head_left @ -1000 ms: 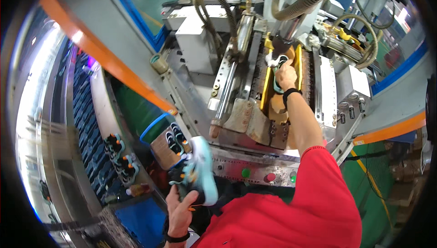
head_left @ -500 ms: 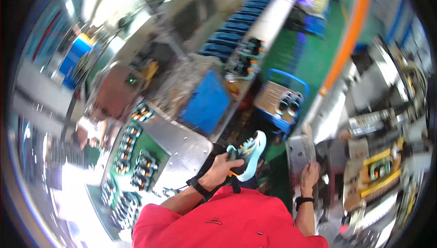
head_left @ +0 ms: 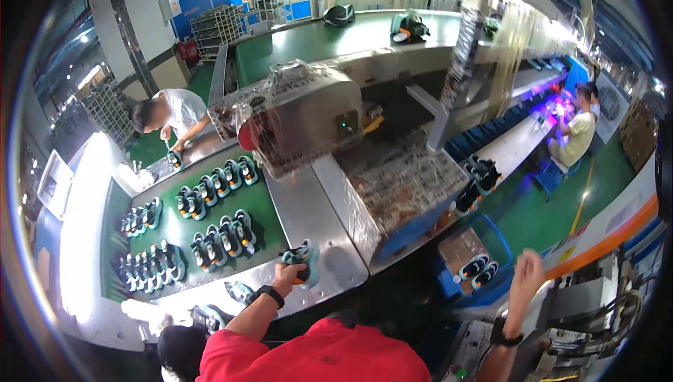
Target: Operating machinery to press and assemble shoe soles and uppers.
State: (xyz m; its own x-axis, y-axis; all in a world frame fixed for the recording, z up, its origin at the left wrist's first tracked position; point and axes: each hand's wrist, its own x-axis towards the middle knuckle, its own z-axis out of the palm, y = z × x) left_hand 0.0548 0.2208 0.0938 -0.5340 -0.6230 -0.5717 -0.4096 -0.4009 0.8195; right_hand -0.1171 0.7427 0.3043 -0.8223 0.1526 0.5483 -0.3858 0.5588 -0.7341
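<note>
My left hand (head_left: 283, 280) grips a dark sneaker (head_left: 308, 259) with a pale aqua sole, held over the metal end plate (head_left: 335, 247) of the conveyor table. Just left of it, on the green belt (head_left: 265, 239), stands a row of matching sneakers (head_left: 223, 238), with more rows beyond. Raised on the right side, my right hand (head_left: 528, 275) is near the white and orange machine edge (head_left: 580, 253). Its fingers are smeared, and no object shows in it. Other shoes (head_left: 208, 317) lie at the table's near edge, partly hidden by my left arm.
A plastic-wrapped machine (head_left: 301, 119) stands across the table. A co-worker in white (head_left: 184, 112) handles a shoe at far left; another in yellow (head_left: 578, 133) sits by the far line. Right of the table is a blue cart (head_left: 506, 235) carrying a box and a pair of sneakers (head_left: 479, 270).
My view has swung left toward the conveyor table. The sneaker in my left hand has moved over the metal plate. My right hand has left the machine ledge and risen.
</note>
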